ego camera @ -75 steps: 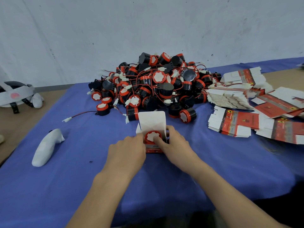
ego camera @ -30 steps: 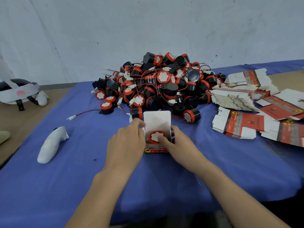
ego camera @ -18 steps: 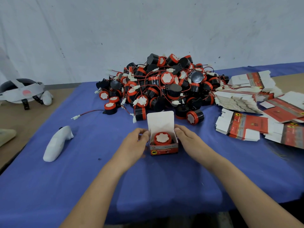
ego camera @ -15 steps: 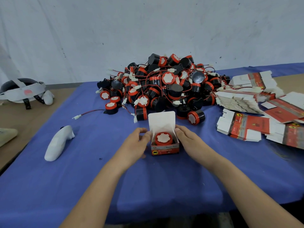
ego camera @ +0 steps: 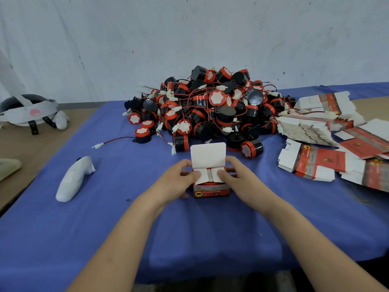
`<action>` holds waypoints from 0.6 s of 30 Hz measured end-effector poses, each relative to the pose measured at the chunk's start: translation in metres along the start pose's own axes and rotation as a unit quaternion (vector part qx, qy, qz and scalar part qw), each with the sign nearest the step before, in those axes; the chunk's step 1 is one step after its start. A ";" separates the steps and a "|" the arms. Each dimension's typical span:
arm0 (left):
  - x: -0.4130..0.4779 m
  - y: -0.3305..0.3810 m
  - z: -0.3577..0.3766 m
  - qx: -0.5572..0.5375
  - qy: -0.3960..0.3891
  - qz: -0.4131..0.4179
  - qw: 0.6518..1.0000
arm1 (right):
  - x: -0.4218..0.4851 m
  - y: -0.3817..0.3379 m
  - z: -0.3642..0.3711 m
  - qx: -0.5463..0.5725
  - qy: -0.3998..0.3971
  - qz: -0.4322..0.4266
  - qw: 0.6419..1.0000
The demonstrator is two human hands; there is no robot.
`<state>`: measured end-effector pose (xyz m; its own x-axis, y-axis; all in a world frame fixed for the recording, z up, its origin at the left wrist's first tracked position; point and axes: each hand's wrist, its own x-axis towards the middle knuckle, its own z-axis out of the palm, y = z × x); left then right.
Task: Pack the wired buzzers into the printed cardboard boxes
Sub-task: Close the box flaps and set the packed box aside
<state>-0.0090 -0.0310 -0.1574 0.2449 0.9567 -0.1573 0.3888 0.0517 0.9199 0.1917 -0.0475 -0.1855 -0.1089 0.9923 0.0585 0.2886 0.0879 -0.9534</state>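
Observation:
A small red printed cardboard box (ego camera: 211, 191) stands on the blue cloth just in front of the buzzer pile (ego camera: 210, 108). Its white lid flap (ego camera: 208, 157) stands upright at the back. The two white side flaps are folded inward, and only a red rim of the buzzer inside shows beneath them. My left hand (ego camera: 175, 183) holds the box's left side with its thumb pressing the left flap. My right hand (ego camera: 239, 179) holds the right side, thumb on the right flap.
Stacks of flat unfolded printed boxes (ego camera: 311, 163) lie at the right. A loose buzzer (ego camera: 251, 149) sits right of the lid. A white controller (ego camera: 71, 180) lies at the left on the cloth (ego camera: 126, 228), a headset (ego camera: 27, 110) beyond it on the wooden table.
The buzzer went down into the box. My hands moved to the box's sides and both thumbs folded the side flaps in over the buzzer, which was uncovered half a second ago.

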 end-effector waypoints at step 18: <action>0.000 0.007 0.004 -0.100 0.010 -0.054 0.994 | 0.002 0.003 -0.007 0.012 0.016 -0.021 1.000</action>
<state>-0.0030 -0.0318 -0.1523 0.1938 0.9479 -0.2530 0.2274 0.2075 0.9514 0.1986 -0.0446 -0.1863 -0.0905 0.9901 0.1070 0.2609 0.1273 -0.9569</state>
